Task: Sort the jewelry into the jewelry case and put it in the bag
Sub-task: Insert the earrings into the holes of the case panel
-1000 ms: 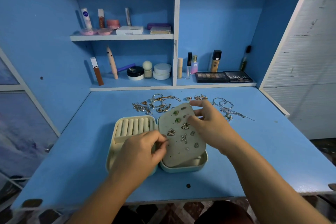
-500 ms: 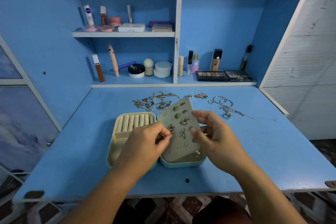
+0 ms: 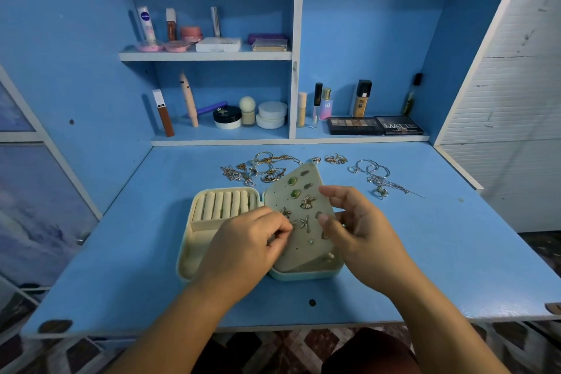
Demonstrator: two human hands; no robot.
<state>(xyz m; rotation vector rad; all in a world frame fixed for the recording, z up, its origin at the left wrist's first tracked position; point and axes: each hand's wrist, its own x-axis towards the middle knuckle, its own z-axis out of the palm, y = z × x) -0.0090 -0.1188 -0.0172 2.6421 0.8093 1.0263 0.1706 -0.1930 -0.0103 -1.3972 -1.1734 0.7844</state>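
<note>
"NIVEA" on the tube (image 3: 146, 23); "MATTE" on the palette (image 3: 399, 125).

Bare forearms (image 3: 170, 322), left hand (image 3: 243, 249), right hand (image 3: 361, 234), dark maroon garment (image 3: 370, 355) below
</note>
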